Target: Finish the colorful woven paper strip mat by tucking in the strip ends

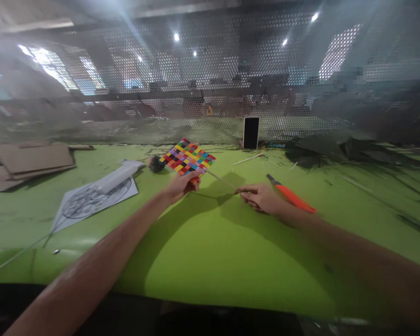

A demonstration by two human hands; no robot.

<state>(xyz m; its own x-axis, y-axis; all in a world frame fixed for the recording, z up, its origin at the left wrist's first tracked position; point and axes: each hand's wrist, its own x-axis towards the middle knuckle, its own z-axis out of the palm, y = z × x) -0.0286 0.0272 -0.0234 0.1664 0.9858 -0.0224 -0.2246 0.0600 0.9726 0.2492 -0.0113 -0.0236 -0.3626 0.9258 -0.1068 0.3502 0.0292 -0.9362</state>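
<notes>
My left hand grips the near corner of a woven square of many-coloured strips, thumb on top, holding it tilted above the green table. From that corner a thin pale stick runs to the right. Its other end is pinched between the thumb and fingers of my right hand. How the stick joins the square is hidden by the left hand. Just right of my right hand lies a knife with an orange handle and a short dark blade.
A phone stands upright against the perforated metal screen. Printed paper and folded cardboard lie to the left. A dark round bundle sits behind the square. Dark leaves spread at the right back of the green table.
</notes>
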